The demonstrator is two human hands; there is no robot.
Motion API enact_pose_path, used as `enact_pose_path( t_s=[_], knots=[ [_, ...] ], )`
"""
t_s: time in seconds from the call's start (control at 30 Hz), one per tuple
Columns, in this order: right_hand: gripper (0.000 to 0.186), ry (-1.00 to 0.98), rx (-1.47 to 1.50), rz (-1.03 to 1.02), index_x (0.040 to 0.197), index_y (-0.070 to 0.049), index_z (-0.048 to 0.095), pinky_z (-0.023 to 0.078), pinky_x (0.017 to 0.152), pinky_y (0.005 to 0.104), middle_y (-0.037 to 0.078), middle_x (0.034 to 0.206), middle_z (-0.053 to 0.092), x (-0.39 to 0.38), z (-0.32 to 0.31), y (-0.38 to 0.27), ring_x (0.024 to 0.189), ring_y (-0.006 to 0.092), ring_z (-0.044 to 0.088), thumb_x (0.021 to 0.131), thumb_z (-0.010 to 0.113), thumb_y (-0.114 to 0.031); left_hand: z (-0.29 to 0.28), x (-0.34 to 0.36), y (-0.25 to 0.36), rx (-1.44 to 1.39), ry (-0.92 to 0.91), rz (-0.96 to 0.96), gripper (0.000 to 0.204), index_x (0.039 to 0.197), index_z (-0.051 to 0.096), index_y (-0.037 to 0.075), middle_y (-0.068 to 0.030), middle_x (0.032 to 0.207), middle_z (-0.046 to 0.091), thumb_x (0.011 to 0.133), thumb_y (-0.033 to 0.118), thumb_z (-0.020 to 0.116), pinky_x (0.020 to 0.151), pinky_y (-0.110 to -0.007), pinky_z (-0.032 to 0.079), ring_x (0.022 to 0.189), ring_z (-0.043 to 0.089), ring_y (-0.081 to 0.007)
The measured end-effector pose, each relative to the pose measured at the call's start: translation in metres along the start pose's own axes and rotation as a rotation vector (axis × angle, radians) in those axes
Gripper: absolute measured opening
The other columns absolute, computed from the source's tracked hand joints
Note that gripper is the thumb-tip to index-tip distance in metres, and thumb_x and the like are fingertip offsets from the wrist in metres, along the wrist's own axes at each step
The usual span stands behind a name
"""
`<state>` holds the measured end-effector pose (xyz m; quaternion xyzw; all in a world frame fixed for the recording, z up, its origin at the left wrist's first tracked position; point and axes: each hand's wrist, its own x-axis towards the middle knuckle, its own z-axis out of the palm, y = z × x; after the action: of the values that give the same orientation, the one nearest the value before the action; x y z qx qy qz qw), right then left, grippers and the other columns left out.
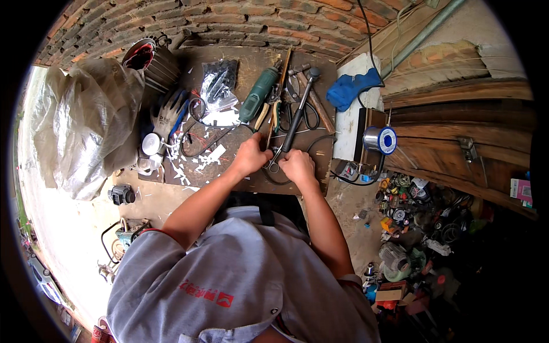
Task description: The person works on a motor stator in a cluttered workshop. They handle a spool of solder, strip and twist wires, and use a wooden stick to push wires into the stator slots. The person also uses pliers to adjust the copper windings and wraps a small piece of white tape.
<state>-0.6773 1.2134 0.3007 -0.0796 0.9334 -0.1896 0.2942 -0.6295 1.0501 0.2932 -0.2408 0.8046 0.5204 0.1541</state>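
Head view: a crumpled plastic sheet (86,128) fills the left, beside a pale glove (167,114) on the bench (194,60). White scraps (216,153) lie scattered below a clear bag (219,86) of dark parts. Red printing and a red square emblem mark the grey shirt (240,257) lower down.

The left hand (253,155) is at the bench's near side, its fingers curled; whether they are clamped on anything I cannot tell. Above it lies a green power tool (259,96). Between the hands is a ring-handled tool (274,167), then a black-handled hammer (294,124), its grip end just beside the right hand (298,166). Those fingers are bent, their hold likewise unclear.

Farther right are a wooden-handled hammer (321,108), a blue cloth (350,92), a wire spool (373,139) with a blue-and-white label, and a pink-and-white box (521,190) with tiny print.
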Motion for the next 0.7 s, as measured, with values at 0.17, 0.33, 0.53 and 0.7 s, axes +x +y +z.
enact_pose_path(
  t_s=[0.17,0.33,0.53,0.7],
  knots=[
    [0.023,-0.039,0.048,0.003,0.077,0.0,0.07,0.054,0.072,0.0421,0.021,0.078,0.069,-0.047,-0.041,0.019,0.072,0.0349,0.068,0.077,0.067,-0.023,0.011,0.0,-0.004,-0.006,0.019,0.094,0.054,0.121,0.055,-0.005,-0.0281,0.102,0.066,0.076,0.022,0.07,0.088,-0.043,0.05,0.1,0.065,-0.0399],
    [0.012,0.058,0.72,-0.039,0.077,0.002,0.064,0.046,0.055,0.0261,0.005,0.065,0.064,-0.059,-0.048,0.04,0.058,0.0093,0.058,0.078,0.071,-0.008,0.027,-0.001,0.001,-0.067,-0.146,0.179,0.053,0.122,0.055,-0.004,-0.0277,0.103,0.066,0.08,0.023,0.072,0.087,-0.043,0.05,0.099,0.064,-0.0398],
    [0.014,-0.069,0.707,-0.225,0.079,0.004,0.063,0.049,0.058,0.0276,0.008,0.069,0.068,-0.034,-0.026,0.013,0.063,0.0095,0.062,0.081,0.07,-0.008,0.018,-0.025,0.018,-0.736,-0.237,-0.112,0.034,0.107,0.065,-0.001,-0.0051,0.087,0.066,0.101,0.03,0.054,0.069,-0.024,0.05,0.078,0.059,-0.0094],
    [0.017,-0.017,0.415,-0.371,0.086,0.001,0.065,0.053,0.07,0.0374,0.015,0.086,0.069,0.019,-0.058,-0.012,0.077,0.0257,0.069,0.082,0.07,-0.014,0.011,-0.021,0.018,-0.923,-0.093,-0.239,0.025,0.107,0.063,0.001,-0.0017,0.08,0.064,0.103,0.021,0.049,0.061,-0.021,0.047,0.065,0.054,-0.0071]
  ],
)
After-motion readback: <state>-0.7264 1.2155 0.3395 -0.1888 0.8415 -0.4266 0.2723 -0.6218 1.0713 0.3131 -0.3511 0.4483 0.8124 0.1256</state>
